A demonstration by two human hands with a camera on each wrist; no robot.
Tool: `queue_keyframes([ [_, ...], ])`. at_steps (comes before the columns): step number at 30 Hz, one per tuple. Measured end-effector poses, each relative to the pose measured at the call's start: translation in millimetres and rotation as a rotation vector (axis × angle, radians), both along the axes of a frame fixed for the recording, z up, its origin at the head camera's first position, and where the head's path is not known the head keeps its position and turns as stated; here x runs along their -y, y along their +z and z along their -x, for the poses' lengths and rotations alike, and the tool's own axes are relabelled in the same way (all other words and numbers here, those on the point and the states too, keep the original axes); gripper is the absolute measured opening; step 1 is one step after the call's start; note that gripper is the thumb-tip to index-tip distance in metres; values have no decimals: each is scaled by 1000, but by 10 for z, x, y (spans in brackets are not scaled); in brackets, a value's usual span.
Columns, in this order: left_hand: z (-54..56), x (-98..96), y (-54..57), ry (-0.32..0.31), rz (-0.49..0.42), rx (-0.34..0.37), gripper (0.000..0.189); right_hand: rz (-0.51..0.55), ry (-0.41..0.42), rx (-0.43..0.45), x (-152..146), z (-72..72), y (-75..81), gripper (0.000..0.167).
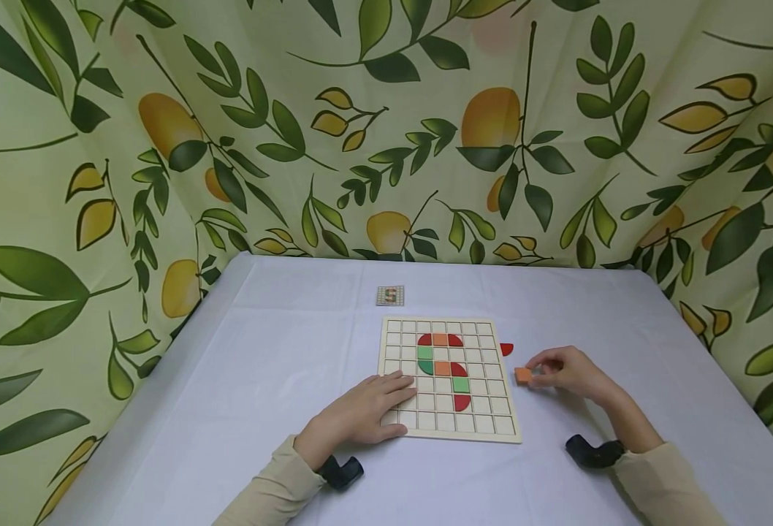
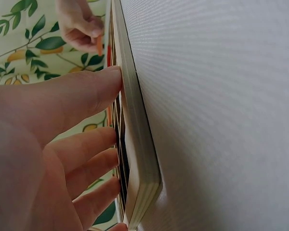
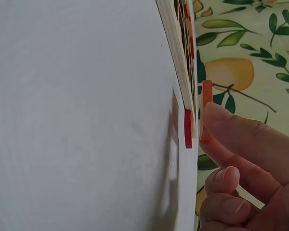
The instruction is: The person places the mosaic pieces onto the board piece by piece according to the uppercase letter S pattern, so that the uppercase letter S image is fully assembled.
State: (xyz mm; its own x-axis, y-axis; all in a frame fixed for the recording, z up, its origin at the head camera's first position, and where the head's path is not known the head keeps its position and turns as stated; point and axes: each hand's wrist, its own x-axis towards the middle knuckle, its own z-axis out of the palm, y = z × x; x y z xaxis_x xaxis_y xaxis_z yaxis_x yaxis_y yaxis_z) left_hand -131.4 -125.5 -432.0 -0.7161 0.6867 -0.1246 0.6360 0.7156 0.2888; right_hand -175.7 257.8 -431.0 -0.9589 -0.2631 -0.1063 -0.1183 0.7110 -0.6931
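Observation:
A pale wooden grid board point(image 1: 426, 422) lies on the white table. Red, orange and green tiles form an S-like figure in its cells, with a green square point(image 1: 460, 385) near the lower curve and a red quarter-round tile point(image 1: 462, 402) at the bottom end. My left hand point(image 1: 363, 410) rests on the board's lower left part, fingers spread and fairly straight. Just off the right edge, my right hand point(image 1: 567, 371) pinches an orange square tile point(image 1: 523, 376) between thumb and finger; the right wrist view shows this tile point(image 3: 207, 91) edge-on, raised off the cloth.
One loose red quarter-round tile point(image 1: 506, 349) lies beside the board's right edge. Behind the board sits a small pattern card point(image 1: 389, 295) with a similar coloured figure. A leaf-and-fruit patterned curtain point(image 1: 386, 146) hangs beyond the table's back edge.

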Motion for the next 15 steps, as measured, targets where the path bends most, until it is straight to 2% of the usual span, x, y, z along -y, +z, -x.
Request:
queue_keyframes([
  [15,1,0,10,-4,-9,0,61,43,5,-5,209,-75,80,22],
])
